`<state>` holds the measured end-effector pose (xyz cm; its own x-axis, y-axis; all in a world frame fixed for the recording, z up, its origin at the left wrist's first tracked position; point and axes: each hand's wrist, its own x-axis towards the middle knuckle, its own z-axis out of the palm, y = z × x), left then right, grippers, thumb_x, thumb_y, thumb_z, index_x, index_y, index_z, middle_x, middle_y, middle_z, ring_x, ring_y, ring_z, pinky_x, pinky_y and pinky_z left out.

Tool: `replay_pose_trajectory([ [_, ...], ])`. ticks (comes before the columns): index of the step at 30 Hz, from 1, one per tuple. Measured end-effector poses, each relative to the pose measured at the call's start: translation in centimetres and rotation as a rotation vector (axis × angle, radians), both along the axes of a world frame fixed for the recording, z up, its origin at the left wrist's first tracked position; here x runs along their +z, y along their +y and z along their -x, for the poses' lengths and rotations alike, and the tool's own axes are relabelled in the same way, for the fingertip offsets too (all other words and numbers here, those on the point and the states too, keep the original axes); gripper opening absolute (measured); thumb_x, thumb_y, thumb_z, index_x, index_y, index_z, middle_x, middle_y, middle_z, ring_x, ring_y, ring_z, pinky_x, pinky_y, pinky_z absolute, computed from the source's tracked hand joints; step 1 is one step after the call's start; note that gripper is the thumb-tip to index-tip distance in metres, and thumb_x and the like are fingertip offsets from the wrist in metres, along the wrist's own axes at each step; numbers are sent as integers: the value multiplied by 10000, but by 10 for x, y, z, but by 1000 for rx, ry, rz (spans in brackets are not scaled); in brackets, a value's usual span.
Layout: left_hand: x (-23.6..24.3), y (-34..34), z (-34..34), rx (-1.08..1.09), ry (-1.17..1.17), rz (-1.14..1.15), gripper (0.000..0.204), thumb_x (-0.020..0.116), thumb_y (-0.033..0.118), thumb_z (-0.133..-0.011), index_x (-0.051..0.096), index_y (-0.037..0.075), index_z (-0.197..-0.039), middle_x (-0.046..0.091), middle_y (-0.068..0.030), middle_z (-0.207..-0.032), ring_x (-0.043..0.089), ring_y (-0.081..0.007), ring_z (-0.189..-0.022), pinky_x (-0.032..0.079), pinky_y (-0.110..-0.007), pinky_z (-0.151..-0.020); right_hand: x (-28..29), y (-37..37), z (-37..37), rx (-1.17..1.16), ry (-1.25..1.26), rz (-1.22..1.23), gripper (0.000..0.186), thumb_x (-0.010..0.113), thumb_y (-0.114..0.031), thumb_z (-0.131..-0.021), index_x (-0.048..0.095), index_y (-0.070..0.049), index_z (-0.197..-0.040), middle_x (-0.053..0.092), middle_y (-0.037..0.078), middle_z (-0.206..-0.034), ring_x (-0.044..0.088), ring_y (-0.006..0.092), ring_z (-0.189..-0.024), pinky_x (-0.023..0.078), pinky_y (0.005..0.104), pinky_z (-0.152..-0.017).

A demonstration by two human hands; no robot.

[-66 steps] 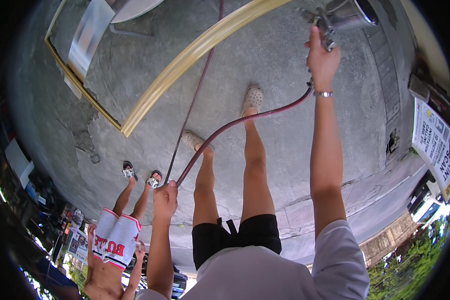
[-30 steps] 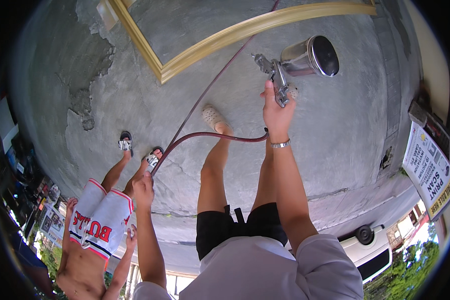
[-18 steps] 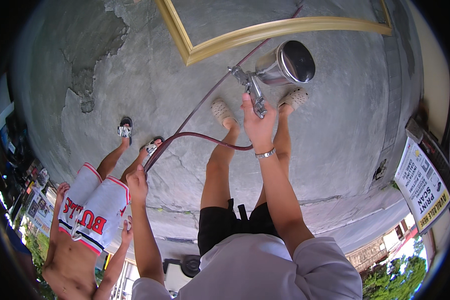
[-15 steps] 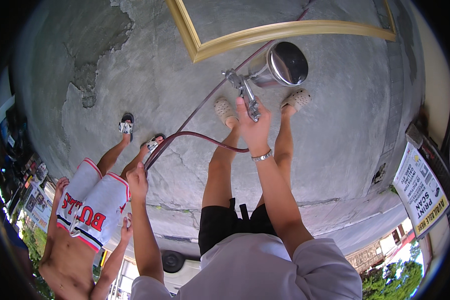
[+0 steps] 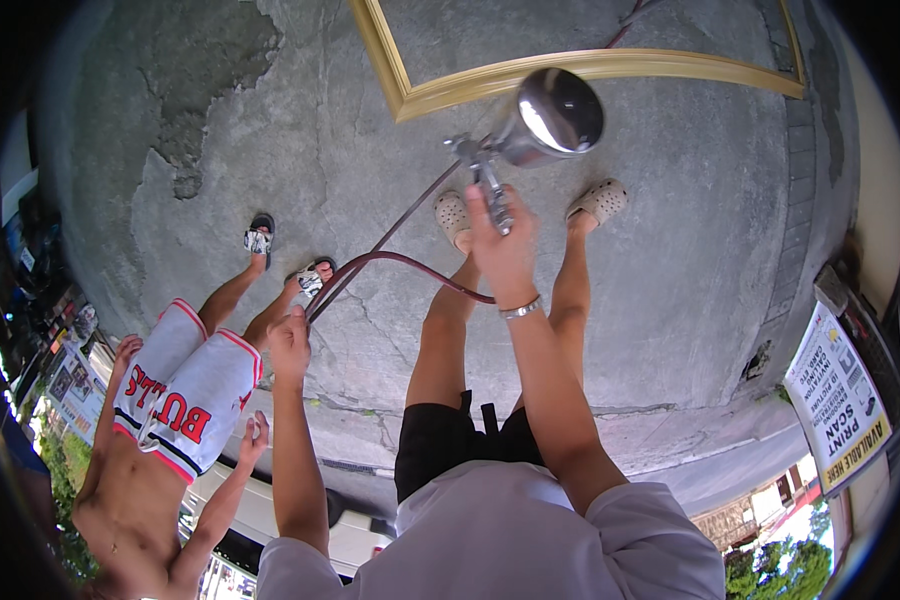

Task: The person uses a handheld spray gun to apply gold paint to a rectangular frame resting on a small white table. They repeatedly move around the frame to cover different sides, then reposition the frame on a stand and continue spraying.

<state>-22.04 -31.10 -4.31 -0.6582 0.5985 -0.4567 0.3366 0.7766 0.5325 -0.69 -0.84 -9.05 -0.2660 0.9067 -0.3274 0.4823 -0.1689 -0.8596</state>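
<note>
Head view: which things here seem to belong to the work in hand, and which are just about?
Work in hand, apparently:
- spray gun, in the right hand
- dark red hose, in the left hand
- gold-coloured frame, probably

Just about:
- printed sign
- white vehicle

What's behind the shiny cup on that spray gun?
Past the cup, concrete floor and one side of the gold frame show. The cup hides part of that side and whatever else lies directly behind.
</note>
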Motion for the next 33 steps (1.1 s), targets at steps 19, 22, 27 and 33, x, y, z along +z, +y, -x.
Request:
replay_pose_trajectory([
  [19, -2, 210, -194, -132, -250, 200, 630, 445, 381, -1082, 488, -6, -587, 431, -128, -489, 413, -235, -460, 340, -424, -499, -37, 325, -259, -471, -218, -218, 392, 681, -347, -982, 723, 39, -926, 690, 96, -667, 681, 173, -627, 495, 335, -594],
  [22, -16, 233, -229, -86, -316, 307, 675, 427, 441, -1076, 559, -17, -598, 475, -132, -486, 516, -241, -477, 406, -407, -531, -20, 371, -295, -554, -241, -265, 390, 643, -328, -1008, 707, 51, -944, 709, 112, -722, 632, 155, -546, 465, 328, -514],
  [27, -18, 275, -264, -410, -216, 488, 406, 483, 298, -1016, 723, -23, -952, 717, -224, -921, 704, -377, -919, 540, -457, -854, 79, 379, -342, -489, 111, -45, 406, 564, -342, -1046, 636, 57, -1069, 712, 126, -868, 497, 97, -399, 369, 257, -363],
  [33, 83, 418, -326, -320, -435, -79, 330, 577, 190, -1017, 626, 27, -1300, 660, -139, -1276, 628, -243, -1186, 458, -331, -1033, 212, 323, -348, -252, 561, 236, 482, 510, -401, -1061, 546, 56, -1211, 685, 162, -1000, 462, 96, -395, 387, 238, -378],
])
